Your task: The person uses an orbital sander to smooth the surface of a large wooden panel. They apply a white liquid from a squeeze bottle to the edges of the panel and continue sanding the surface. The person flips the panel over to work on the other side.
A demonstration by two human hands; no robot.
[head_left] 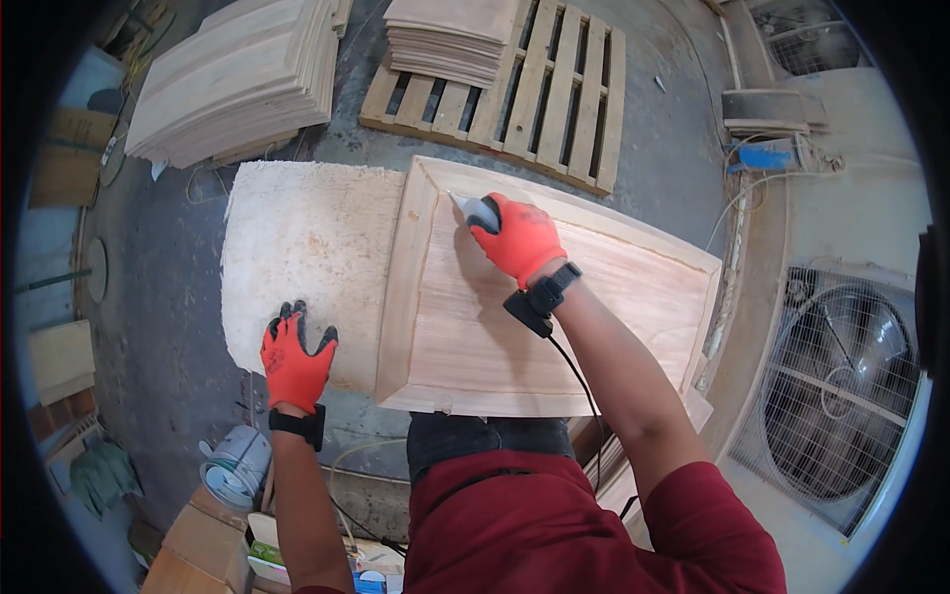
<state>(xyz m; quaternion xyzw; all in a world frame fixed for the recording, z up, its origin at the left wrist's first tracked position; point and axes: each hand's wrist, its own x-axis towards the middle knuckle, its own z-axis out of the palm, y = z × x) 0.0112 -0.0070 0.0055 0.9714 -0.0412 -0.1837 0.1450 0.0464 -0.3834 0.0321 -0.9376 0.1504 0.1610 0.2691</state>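
A framed wood panel (574, 307) lies in front of me, its raised border running round a pinkish flat middle. My right hand (518, 238), in an orange-red glove, is closed around a pale squeeze bottle (480, 212). The bottle's pointed white tip is at the panel's far left inner corner, along the seam between border and middle; whether it touches cannot be told. To the left, a worn whitish board (307, 238) is next to the panel. My left hand (295, 358), gloved alike, rests on this board with fingers spread and holds nothing.
Beyond the board rises a stack of wood panels (233, 79). A slatted pallet (564, 89) carries another stack of panels (450, 40). On the right stands a caged fan (841, 386). A white bucket (237, 465) is at lower left; a black cable (576, 371) hangs from my right wrist.
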